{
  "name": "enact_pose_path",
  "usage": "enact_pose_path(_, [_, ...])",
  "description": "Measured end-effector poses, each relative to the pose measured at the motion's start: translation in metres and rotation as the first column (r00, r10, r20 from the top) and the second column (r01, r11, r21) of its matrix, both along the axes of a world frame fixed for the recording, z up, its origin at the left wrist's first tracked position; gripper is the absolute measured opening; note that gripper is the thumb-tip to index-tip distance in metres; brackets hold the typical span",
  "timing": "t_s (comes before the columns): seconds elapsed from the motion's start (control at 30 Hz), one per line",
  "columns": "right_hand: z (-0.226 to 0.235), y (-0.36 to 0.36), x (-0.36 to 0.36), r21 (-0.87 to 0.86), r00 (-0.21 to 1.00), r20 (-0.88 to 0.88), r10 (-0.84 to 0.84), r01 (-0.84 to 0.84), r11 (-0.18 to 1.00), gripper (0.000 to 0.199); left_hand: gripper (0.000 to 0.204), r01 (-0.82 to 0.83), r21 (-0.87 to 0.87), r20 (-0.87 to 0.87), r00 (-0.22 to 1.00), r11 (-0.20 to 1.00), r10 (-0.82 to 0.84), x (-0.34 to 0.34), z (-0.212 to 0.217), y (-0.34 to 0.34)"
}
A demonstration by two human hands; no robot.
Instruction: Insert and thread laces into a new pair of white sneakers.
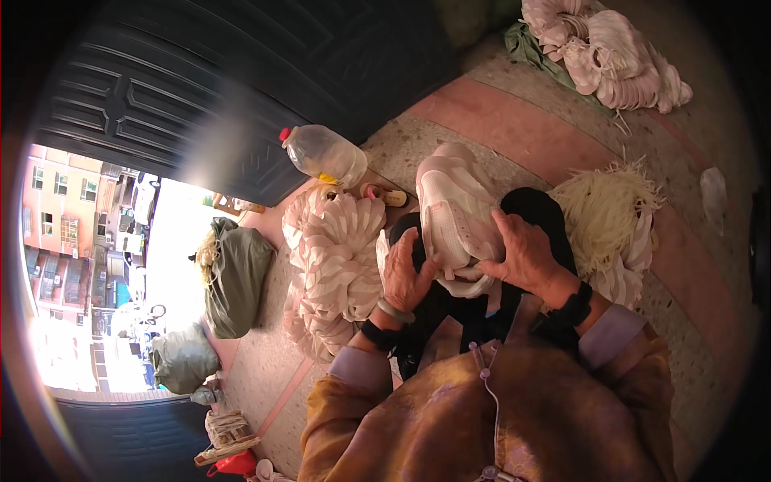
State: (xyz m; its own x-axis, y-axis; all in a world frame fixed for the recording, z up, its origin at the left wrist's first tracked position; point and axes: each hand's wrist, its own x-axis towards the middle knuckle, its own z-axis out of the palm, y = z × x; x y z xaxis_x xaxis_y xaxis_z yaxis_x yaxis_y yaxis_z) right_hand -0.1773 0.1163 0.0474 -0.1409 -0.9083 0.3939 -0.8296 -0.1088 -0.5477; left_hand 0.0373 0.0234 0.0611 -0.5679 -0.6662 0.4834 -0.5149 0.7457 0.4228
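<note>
- Pale pink and white, the shoe upper [454,210] sits on the person's lap, over a dark cloth [536,210], in the head view; it is tilted, with its long side going away from the person.
- Left hand [404,277] is at the near left side of the shoe upper. The fingers are curled against its lower edge, touching it, but I cannot tell if they really pinch it.
- Right hand [526,255] lies on the right side of the shoe upper, fingers spread and pressing on the material, so it is closed on the piece from that side.
- In my judgement, this kind of handling goes well when both hands keep the piece flat and steady on the lap, with the right hand holding and the left one guiding the edge, and without pulling the soft material out of shape.
- Just beside the left hand, on the floor, there is a big pile of similar pink uppers [333,265].
- Near the right hand lies a bundle of cream-coloured strings [604,215].
- Farther away stand a plastic bottle [323,154], green sacks [233,277], and another heap of uppers [610,52] at the top.
</note>
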Motion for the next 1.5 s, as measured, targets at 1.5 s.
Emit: enact_pose_path(1.5, [0.004,0.003,0.005,0.032,0.991,-0.047,0.125,-0.124,0.992,0.075,0.032,-0.005,0.165,0.046,0.999,0.986,-0.003,0.004,-0.029,-0.008])
